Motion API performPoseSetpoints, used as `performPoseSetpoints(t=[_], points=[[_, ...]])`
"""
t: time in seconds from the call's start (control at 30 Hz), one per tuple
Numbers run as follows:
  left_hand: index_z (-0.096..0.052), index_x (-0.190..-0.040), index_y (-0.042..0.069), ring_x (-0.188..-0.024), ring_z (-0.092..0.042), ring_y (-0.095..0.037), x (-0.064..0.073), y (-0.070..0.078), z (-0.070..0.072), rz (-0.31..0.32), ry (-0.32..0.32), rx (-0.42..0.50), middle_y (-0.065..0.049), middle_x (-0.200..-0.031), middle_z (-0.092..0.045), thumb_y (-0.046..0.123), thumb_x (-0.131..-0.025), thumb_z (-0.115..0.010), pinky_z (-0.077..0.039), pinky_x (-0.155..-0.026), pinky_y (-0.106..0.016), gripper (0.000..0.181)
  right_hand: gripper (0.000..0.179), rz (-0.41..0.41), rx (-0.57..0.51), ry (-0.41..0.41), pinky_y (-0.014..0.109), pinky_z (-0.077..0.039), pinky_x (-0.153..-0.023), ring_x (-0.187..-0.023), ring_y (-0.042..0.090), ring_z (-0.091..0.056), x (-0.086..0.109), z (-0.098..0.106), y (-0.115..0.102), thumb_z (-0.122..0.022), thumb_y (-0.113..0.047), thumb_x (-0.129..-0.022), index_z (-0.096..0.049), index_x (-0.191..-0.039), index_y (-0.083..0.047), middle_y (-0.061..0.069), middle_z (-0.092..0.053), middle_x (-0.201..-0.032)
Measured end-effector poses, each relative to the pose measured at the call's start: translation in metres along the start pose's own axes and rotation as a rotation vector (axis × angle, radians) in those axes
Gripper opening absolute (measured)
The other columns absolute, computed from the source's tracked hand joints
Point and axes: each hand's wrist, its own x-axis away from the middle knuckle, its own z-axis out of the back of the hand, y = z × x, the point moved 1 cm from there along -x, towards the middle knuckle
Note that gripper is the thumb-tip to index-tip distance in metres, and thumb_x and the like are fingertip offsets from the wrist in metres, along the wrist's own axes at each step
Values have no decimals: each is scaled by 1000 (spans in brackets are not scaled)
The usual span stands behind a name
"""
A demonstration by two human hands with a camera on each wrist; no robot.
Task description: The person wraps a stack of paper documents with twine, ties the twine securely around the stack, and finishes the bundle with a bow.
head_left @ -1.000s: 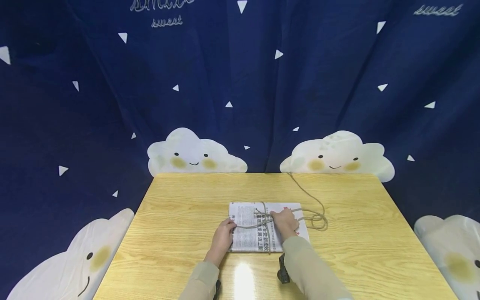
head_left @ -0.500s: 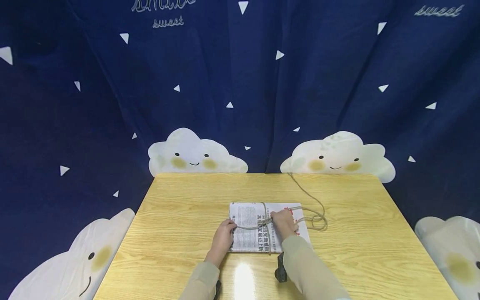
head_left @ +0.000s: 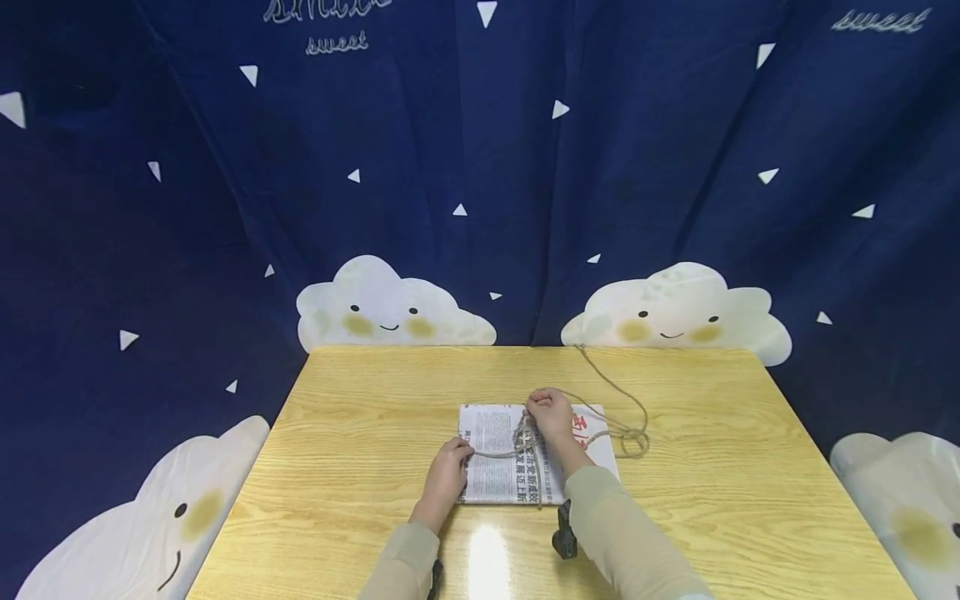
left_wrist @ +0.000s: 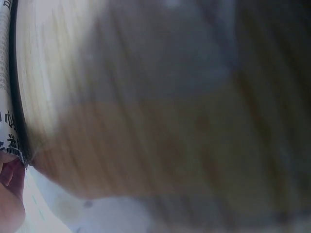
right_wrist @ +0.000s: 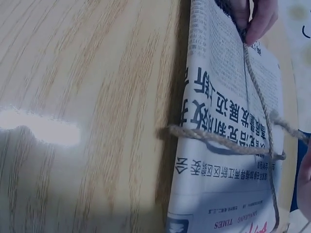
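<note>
Slack risk: tan twisted-fibre twine (head_left: 495,456) could loosen across flat white newspaper bundle (head_left: 487,482) on yellow wooden worktop (head_left: 352,433) if left-hand grip (head_left: 447,473), pinched closed on it at bundle's left edge, slips while right-hand grip (head_left: 552,418), pinching twine near far edge, pulls.

The newspaper (right_wrist: 221,198) reads "LIANGJIANG TIMES" (among Chinese characters); the backdrop (head_left: 420,133) says "sweet" twice.

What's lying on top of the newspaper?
String crosses the newspaper both ways. The left hand pinches string at the left edge; the right hand also holds string. In the head view, that hand covers part of the newspaper.
</note>
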Motion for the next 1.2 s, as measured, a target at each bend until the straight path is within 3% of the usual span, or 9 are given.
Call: performPoseSetpoints(t=[0.13, 0.27, 0.47, 0.53, 0.63, 0.87, 1.07, 1.2], points=[[-69, -92, -1, -96, -60, -24, 0, 0, 0, -8, 4, 6, -6, -97, -61, -14, -76, -59, -51, -85, -32, 23, 12, 37, 12, -106, 22, -53, -55, -62, 19, -63, 0, -3, -1, -62, 6, -79, -60, -90, 9, 14, -62, -73], [-69, -91, -1, -95, -60, -24, 0, 0, -1, -20, 18, 0, -6, -96, -61, -14, -76, -59, -51, -85, -33, 23, 11, 107, 177, -210, 21, -51, -56, -65, 12, -57, 0, -4, -3, -65, 2, -79, -63, -90, 4, 9, -61, -76], [-69, -91, -2, -95, -59, -24, 0, 0, -1, -19, 19, -10, -7, -96, -61, -14, -76, -60, -50, -85, -33, 21, 7, 307, 384, -395, 28, -50, -60, -67, 14, -56, 2, -2, 1, -67, -2, -79, -65, -84, -5, 2, -60, -73], [-69, -92, -2, -96, -59, -24, 0, 0, -1, -17, 17, -11, -7, -96, -60, -13, -77, -60, -50, -85, -33, 21, 6, 418, 427, -449, 27, -48, -57, -64, 11, -54, 3, 0, 2, -66, -2, -79, -64, -81, -6, -1, -59, -70], [-69, -91, -2, -95, -60, -25, 0, 1, 0, -20, 16, -13, -8, -96, -61, -14, -76, -59, -51, -85, -33, 21, 6, 474, 505, -525, 27, -47, -58, -64, 10, -52, 3, 1, 8, -64, -2, -80, -64, -80, -7, -3, -57, -68], [-69, -93, -2, -97, -59, -25, 0, 2, 1, 6, 3, -11, -7, -98, -60, -12, -78, -59, -50, -86, -33, 21, 11, 496, 687, -587, 28, -45, -58, -62, 9, -50, 4, 1, 14, -66, 0, -75, -63, -75, -10, -5, -56, -66], [-69, -93, -1, -98, -59, -24, -1, 2, 0, 17, -6, -19, -7, -98, -60, -12, -78, -59, -50, -87, -33, 21, 19, 560, 836, -600, 37, -37, -78, -61, 8, -46, 6, 4, 8, -71, -6, -72, -70, -89, -14, -11, -53, -61], [-69, -92, -2, -97, -59, -25, 0, 1, -1, 9, 1, -19, -7, -98, -61, -13, -77, -59, -50, -87, -34, 22, 15, 576, 883, -644, 39, -33, -79, -69, 12, -50, 7, 4, 6, -70, -8, -73, -73, -86, -15, -10, -60, -68]])
